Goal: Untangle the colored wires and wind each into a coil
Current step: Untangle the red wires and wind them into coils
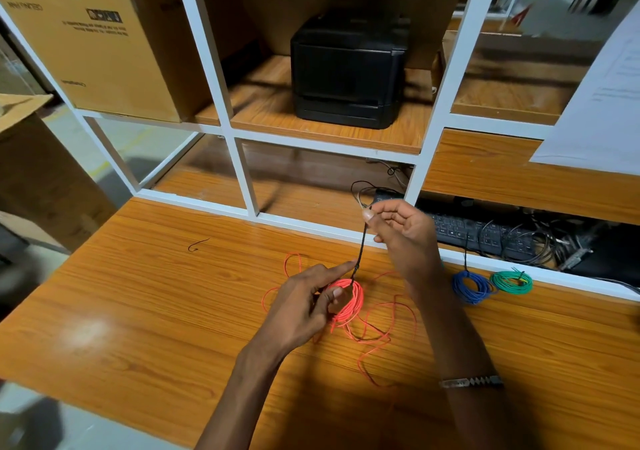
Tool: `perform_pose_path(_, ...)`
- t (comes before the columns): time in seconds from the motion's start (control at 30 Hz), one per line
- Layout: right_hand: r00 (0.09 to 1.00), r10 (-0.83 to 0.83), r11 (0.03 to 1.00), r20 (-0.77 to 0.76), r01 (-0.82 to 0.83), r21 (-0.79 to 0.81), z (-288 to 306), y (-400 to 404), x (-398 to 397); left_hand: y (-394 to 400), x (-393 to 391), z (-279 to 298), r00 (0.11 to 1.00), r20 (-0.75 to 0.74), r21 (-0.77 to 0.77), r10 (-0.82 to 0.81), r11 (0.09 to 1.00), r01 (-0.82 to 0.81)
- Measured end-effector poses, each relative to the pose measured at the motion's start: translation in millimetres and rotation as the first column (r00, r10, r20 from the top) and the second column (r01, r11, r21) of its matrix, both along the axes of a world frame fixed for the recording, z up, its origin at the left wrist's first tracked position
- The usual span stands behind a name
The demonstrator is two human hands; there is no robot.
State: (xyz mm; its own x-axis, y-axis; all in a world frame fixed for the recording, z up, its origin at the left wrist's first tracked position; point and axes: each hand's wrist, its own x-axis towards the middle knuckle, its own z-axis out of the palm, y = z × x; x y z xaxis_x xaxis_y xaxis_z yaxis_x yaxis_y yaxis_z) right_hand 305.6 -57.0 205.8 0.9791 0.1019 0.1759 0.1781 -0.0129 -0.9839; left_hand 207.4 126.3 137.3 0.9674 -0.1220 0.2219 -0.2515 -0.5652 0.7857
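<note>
An office storeroom: printer (pixel 348 68), keyboard (pixel 481 233) and cardboard box (pixel 93 40) on white-framed shelving (pixel 239 169).

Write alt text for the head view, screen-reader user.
A person's left hand holds a red wire coil on a wooden table while the right hand pinches a black tie pulled up from it. Loose red wire trails around; blue and green coils sit finished to the right.

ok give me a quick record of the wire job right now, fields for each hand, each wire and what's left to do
left hand: holds the red coil on the table
right hand: pinches a black wire pulled up from the coil
red wire: part coiled, loose loops still spread on the table
blue coil: wound, set aside
green coil: wound, beside the blue
left to do: finish red, separate black
</note>
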Motion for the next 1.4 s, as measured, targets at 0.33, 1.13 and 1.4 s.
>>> perform_pose_path(0.33,0.994,-0.062,0.992,-0.088,0.07,0.101,1.8,-2.4,16.9,-3.5,5.9,3.6,0.99,-0.096,-0.263,0.101,0.957,-0.123)
perform_pose_path(1.13,0.966,0.136,0.973,-0.218,-0.089,0.215,-27.7,11.3,-13.8,-6.2,3.7,22.7,0.992,-0.09,-0.549,0.085,0.827,-0.12)
perform_pose_path(1.4,0.95,0.173,0.959,-0.259,-0.102,0.265,-40.3,11.5,-10.7,-10.6,5.2,12.0,0.99,-0.118,-0.513,0.074,0.849,-0.125)
